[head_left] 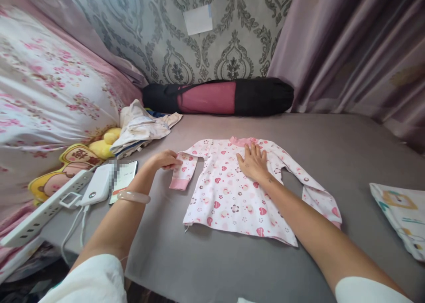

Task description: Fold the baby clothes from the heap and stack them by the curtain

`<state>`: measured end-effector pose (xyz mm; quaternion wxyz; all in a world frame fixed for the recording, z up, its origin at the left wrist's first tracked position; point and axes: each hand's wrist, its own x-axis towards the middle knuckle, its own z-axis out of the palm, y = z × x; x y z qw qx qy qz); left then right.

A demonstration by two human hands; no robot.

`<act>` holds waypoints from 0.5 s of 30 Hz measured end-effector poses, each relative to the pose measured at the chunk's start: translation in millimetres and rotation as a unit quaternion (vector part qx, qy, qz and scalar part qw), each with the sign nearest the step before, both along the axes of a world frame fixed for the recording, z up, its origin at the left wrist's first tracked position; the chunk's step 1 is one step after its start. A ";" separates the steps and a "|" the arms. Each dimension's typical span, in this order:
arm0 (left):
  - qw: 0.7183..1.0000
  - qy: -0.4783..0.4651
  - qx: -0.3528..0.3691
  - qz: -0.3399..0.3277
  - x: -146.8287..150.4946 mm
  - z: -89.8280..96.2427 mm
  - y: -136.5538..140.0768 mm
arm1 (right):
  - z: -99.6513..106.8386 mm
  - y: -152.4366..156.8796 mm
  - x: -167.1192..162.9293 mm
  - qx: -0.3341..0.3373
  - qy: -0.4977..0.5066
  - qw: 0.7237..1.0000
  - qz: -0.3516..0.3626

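A child's long-sleeved shirt [226, 196], white with pink hearts and flowers, lies spread on the grey sheet, its pink collar [244, 141] toward the wall. My left hand [168, 159] pinches the edge of the left-side sleeve [186, 168], which bends down to a pink cuff. Flat on the upper chest, just below the collar, rests my right hand [254, 162] with its fingers spread. The right-side sleeve [303, 176] stretches outward and folds back on itself near the cuff.
Folded clothes [142, 126] are piled at the left beside yellow plush toys [106, 144]. Nearer me are a phone [124, 183], a white power bank [98, 185] with cables and a power strip [49, 205]. A black-and-pink rolled bag [209, 98] lies along the wall. Folded cloth [401, 214] sits far right.
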<state>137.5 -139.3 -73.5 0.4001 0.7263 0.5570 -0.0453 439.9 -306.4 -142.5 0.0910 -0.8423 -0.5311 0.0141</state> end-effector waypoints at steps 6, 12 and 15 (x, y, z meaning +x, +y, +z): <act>0.977 -0.094 0.157 0.110 17.8 9.6 -1.7 | 2.8 -1.3 -1.2 -0.002 0.000 1.000 -0.004; 0.888 -0.151 0.427 0.079 16.6 -11.7 -11.5 | 4.2 -2.7 -2.1 0.002 -0.002 1.000 -0.001; 0.899 -0.141 0.402 0.099 10.4 -30.8 -8.1 | 3.8 -3.2 -2.1 0.009 -0.009 1.000 0.000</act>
